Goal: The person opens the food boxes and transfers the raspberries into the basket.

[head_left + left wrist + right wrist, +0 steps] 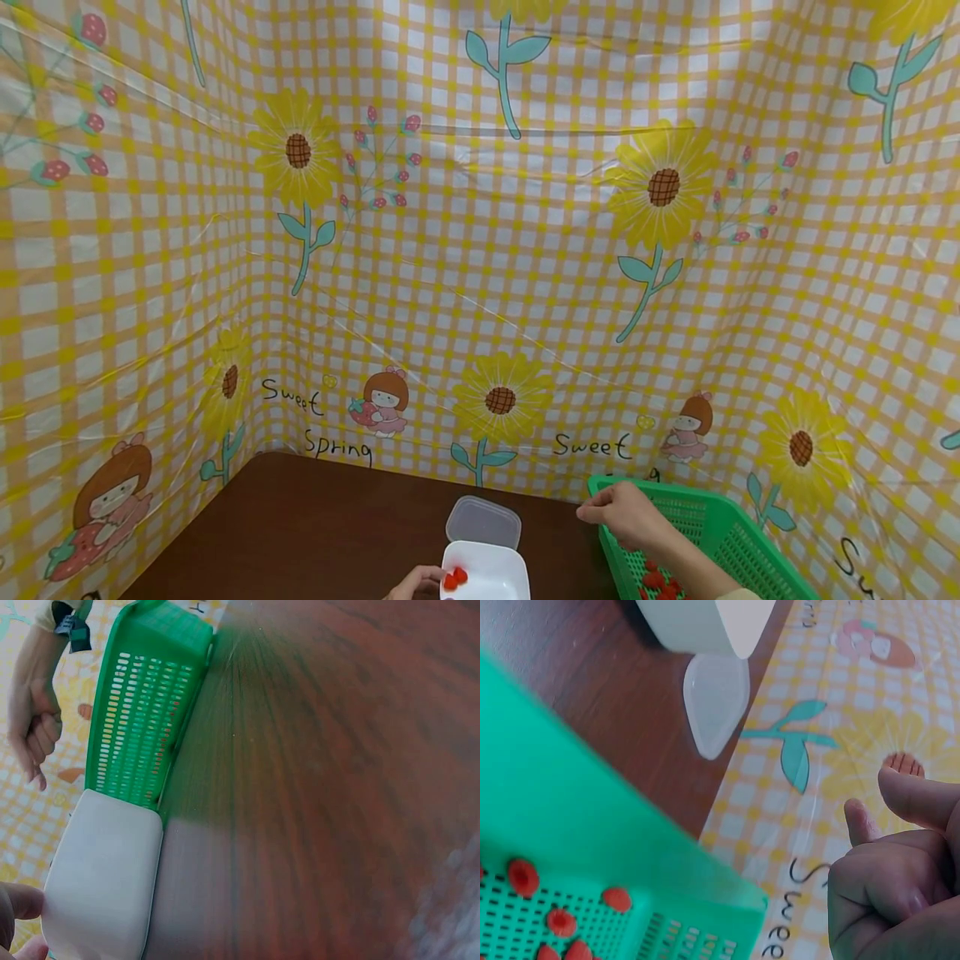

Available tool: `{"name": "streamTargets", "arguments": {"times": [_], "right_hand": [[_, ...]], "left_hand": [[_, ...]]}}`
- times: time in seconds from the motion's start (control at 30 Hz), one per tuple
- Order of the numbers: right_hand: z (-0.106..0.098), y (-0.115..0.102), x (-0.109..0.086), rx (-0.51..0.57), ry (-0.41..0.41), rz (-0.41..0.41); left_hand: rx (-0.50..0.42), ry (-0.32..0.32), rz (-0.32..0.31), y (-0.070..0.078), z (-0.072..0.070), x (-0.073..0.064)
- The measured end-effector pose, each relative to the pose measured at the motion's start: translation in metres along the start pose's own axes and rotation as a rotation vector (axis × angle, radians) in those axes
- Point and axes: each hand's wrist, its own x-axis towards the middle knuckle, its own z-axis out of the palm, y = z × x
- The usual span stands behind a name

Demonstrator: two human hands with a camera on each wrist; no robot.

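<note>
My left hand (415,582) grips the left side of a white plastic container (504,575). Two red berries (455,577) lie inside, near that same side. Seen from the left wrist, the container (105,877) stands tilted across the view, with thumb and finger (26,900) at its edge. My right hand (626,512) hovers over the left rim of a green basket (701,500). Its thumb and forefinger (919,796) extend with a gap and nothing between them; the other fingers are curled. Several raspberries (562,922) lie on the basket's perforated floor.
A translucent lid (483,523) lies on the dark brown table (337,525) just behind the container. Checked cloth with sunflowers (487,250) hangs at the back and both sides. The basket stands at the right, close to the cloth.
</note>
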Motion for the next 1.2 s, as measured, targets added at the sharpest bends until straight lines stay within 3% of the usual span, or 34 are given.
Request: {"name": "streamTargets", "arguments": {"times": [0.1,0.3,0.4,0.87,1.0,1.2], "right_hand": [[0.007,-0.004,0.000,-0.005,-0.035,-0.043],[0.023,-0.009,0.006,0.039,-0.092,-0.088],[0.033,-0.010,0.009,0.046,-0.119,-0.087],[0.078,-0.019,0.014,0.077,-0.163,-0.087],[0.092,-0.022,0.017,0.060,-0.164,-0.080],[0.111,-0.025,0.023,0.048,-0.143,-0.046]], "left_hand": [[0.006,0.011,-0.007,0.001,0.002,0.000],[0.067,0.134,-0.150,0.014,0.009,0.000],[0.068,0.156,-0.191,0.017,0.011,0.000],[0.094,0.159,-0.155,0.016,0.010,-0.002],[0.097,0.171,-0.195,0.021,0.010,-0.002],[0.095,0.192,-0.188,0.022,0.012,-0.001]]}}
